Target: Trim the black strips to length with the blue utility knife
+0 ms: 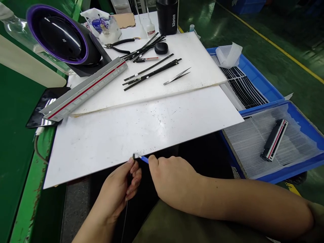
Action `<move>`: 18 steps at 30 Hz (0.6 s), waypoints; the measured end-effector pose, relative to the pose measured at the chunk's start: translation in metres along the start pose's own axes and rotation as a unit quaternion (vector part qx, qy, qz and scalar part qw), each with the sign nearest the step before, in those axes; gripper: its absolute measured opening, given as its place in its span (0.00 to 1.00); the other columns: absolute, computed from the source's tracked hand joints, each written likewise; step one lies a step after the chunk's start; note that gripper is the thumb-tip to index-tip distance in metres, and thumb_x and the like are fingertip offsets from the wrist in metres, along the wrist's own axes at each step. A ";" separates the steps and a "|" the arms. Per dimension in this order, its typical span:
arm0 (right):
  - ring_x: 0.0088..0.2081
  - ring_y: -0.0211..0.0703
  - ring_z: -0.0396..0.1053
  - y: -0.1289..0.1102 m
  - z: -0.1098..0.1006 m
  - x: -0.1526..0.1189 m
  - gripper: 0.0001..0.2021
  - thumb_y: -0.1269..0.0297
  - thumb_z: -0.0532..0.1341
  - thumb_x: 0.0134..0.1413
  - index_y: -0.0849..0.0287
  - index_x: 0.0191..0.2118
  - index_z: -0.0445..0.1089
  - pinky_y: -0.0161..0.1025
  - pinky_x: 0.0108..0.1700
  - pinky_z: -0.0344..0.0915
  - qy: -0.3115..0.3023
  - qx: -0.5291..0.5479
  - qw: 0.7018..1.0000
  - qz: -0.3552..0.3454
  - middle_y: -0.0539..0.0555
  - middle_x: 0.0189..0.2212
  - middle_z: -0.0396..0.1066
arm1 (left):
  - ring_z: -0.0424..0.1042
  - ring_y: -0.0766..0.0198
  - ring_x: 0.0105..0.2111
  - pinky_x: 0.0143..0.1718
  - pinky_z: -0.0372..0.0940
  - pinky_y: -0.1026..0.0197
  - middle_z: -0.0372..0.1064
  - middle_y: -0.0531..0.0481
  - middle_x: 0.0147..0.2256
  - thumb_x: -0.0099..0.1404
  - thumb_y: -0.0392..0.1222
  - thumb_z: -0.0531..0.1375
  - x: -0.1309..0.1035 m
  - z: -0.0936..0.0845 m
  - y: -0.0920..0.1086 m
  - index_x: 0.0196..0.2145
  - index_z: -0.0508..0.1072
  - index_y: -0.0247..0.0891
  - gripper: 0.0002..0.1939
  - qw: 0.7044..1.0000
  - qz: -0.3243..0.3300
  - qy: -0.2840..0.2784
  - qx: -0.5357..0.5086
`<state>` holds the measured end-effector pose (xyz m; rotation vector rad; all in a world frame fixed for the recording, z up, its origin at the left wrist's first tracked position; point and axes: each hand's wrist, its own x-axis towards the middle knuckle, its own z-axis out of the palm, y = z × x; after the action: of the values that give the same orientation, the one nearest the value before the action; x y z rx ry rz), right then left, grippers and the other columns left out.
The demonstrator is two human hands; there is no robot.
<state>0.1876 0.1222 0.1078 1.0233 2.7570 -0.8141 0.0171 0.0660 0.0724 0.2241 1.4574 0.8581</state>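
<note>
At the front edge of the white board [152, 125], my left hand [121, 187] pinches a thin dark strip [133, 156], whose tip shows above the thumb; a thin line hangs below the hand. My right hand [174, 180] is closed around a blue-handled tool [144, 159], its fine metal tip close to the strip's end. Whether tip and strip touch is too small to tell. Small dark specks lie on the board near them. Farther back, several black strips [153, 75] and tweezers [176, 77] rest on a thick white slab [199, 64].
Pliers [118, 45], a black case [161, 48] and a black cup [167, 17] are at the back. A long grey bar [86, 91] and a purple-rimmed fan [60, 37] stand left. Blue trays [303, 125] with strips and a dark roll [274, 140] are on the right.
</note>
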 end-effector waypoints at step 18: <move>0.28 0.46 0.74 -0.013 0.014 0.005 0.25 0.73 0.52 0.62 0.81 0.62 0.60 0.34 0.22 0.65 -0.022 -0.047 0.999 -0.017 0.64 0.30 0.74 | 0.44 0.75 0.13 0.10 0.44 0.74 0.57 0.58 0.16 0.64 0.55 0.60 0.002 -0.004 -0.003 0.25 0.59 0.39 0.21 0.999 -0.012 0.003 -0.035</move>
<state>0.1739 0.1096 0.1000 0.9326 2.7531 -0.6951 0.0145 0.0642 0.0684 0.1503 1.4306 0.8889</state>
